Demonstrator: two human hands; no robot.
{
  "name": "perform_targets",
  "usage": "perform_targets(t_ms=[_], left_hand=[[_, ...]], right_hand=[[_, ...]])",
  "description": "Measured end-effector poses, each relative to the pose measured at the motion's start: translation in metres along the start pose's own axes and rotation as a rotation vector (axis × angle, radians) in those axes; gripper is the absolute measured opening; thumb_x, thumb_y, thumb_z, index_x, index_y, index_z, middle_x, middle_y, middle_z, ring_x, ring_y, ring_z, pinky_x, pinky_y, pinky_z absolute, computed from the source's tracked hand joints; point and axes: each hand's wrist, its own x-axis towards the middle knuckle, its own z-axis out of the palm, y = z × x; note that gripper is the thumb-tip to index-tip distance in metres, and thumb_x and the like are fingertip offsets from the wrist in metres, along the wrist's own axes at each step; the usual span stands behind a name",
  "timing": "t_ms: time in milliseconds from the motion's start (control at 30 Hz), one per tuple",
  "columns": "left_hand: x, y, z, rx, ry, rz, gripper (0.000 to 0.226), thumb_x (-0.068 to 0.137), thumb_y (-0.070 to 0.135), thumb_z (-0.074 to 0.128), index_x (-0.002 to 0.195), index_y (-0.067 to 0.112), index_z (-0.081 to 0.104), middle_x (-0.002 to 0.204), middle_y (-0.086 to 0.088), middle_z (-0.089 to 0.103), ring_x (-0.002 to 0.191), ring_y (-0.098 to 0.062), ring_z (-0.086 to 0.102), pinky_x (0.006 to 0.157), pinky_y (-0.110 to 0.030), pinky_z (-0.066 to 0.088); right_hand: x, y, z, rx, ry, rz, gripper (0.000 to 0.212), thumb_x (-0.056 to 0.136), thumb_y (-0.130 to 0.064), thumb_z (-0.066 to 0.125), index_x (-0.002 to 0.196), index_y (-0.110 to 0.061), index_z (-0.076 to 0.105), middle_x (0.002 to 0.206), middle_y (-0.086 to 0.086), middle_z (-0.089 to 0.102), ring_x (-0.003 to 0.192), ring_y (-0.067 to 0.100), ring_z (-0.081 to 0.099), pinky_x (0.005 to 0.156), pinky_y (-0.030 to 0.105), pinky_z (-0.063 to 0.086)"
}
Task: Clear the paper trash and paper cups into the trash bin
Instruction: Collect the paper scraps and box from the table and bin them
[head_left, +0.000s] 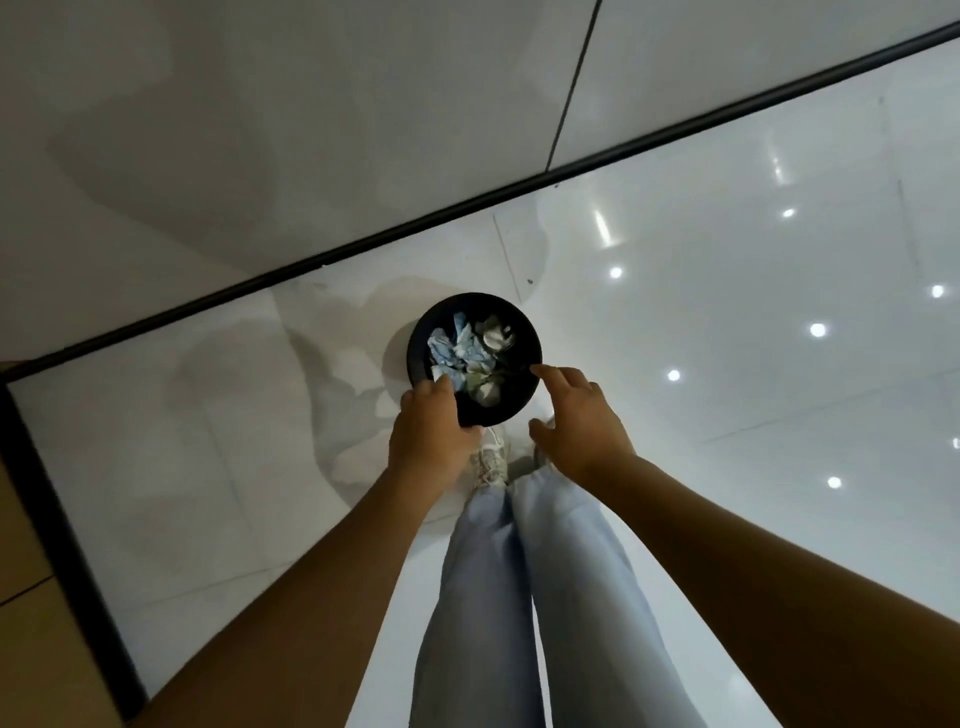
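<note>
A round black plastic trash bin (475, 306) stands on a glossy white tiled floor (727, 364), close to a dark strip (363, 244) that runs along the foot of a pale wall (260, 130). Inside the bin lies crumpled paper trash (460, 351), white with pale blue print, and next to it two or three crushed white paper cups (496, 335); the inside is dark, so their exact number is hard to tell.

The left hand (431, 431) grips the near left part of the bin's rim, fingers curled over the edge and the thumb on top. The right hand (579, 415) hovers just beside the near right part of the rim, fingers spread and loosely extended, the forefinger tip at the edge; whether it actually touches the rim is unclear. It holds nothing.

Below the hands, the person's legs in light blue trousers (519, 597) and a white laced sneaker (488, 462) stand just in front of the bin. Ceiling lights reflect as bright dots on the floor to the right.
</note>
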Motion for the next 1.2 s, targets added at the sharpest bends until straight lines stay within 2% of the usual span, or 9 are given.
perform_targets(t_ms=[233,400,567,900,1067,1200], left_hand=[[-0.054,0.022,-0.022,0.089,0.028,0.204,0.059,0.091,0.035,0.057,0.141,0.009,0.038,0.141,-0.011,0.045,0.131,-0.025,0.038,0.106,-0.033,0.037],[-0.093,0.067,-0.069,0.236,-0.010,0.330,0.061,0.093,0.039,0.052,0.145,0.012,0.031,0.148,-0.007,0.037,0.137,-0.023,0.031,0.113,-0.032,0.027],[-0.135,0.110,-0.115,0.377,0.014,0.549,0.058,0.094,0.037,0.050,0.143,0.013,0.033,0.146,-0.005,0.038,0.136,-0.022,0.031,0.114,-0.033,0.026],[-0.236,0.167,-0.148,0.639,-0.049,0.916,0.058,0.096,0.039,0.046,0.146,0.014,0.030,0.147,-0.005,0.038,0.135,-0.021,0.032,0.113,-0.031,0.024],[-0.277,0.205,-0.134,0.801,-0.145,1.044,0.054,0.096,0.039,0.046,0.141,0.012,0.035,0.142,-0.005,0.041,0.130,-0.021,0.036,0.108,-0.027,0.026],[-0.318,0.245,-0.100,0.906,-0.163,1.156,0.052,0.094,0.039,0.048,0.138,0.011,0.040,0.137,-0.006,0.045,0.127,-0.022,0.040,0.105,-0.027,0.029]], right_hand=[[-0.052,-0.001,-0.041,0.041,0.065,0.014,0.064,0.092,-0.021,0.057,0.149,-0.023,0.029,0.149,0.004,0.035,0.131,0.026,0.037,0.100,0.036,0.043],[-0.122,-0.013,-0.081,0.038,0.117,0.042,0.062,0.092,-0.020,0.054,0.149,-0.023,0.028,0.150,0.004,0.035,0.130,0.026,0.037,0.101,0.035,0.042],[-0.194,-0.029,-0.106,0.030,0.220,0.106,0.062,0.093,-0.023,0.053,0.149,-0.022,0.027,0.148,0.004,0.035,0.128,0.028,0.039,0.098,0.038,0.044],[-0.316,-0.037,-0.106,0.169,0.535,0.367,0.061,0.093,-0.028,0.055,0.148,-0.025,0.027,0.152,0.005,0.032,0.131,0.029,0.038,0.101,0.041,0.043],[-0.379,-0.007,-0.086,0.300,0.617,0.556,0.061,0.093,-0.030,0.053,0.148,-0.026,0.026,0.150,0.004,0.033,0.129,0.028,0.039,0.100,0.041,0.043],[-0.433,0.027,-0.064,0.419,0.677,0.698,0.060,0.093,-0.030,0.052,0.147,-0.027,0.026,0.148,0.002,0.036,0.127,0.027,0.041,0.098,0.039,0.044]])
